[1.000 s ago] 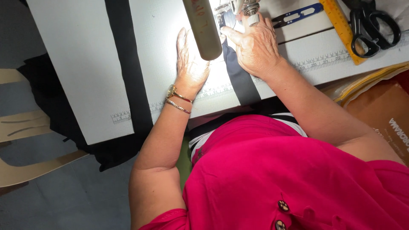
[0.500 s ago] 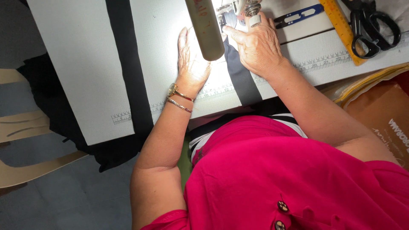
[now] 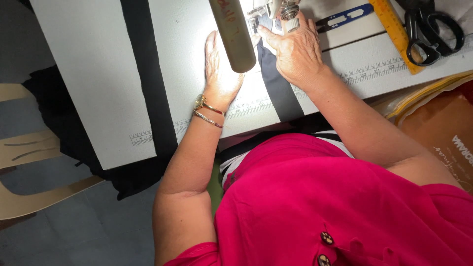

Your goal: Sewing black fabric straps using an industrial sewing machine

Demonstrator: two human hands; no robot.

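Pressing my left hand (image 3: 220, 69) flat, fingers together, on the lit counter (image 3: 192, 64), top centre, steadying the black strip (image 3: 278, 88); right hand (image 3: 295, 49) fingers spread, pinning it by the needle (image 3: 288, 12) to guide it.

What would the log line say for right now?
left hand flat on table | right hand on black fabric strip | scissors aside

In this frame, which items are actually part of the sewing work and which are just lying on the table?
In use: left hand, right hand, black fabric strip, sewing machine presser foot.

Lying about: black scissors, yellow ruler, blue thread snips, black cloth at left.
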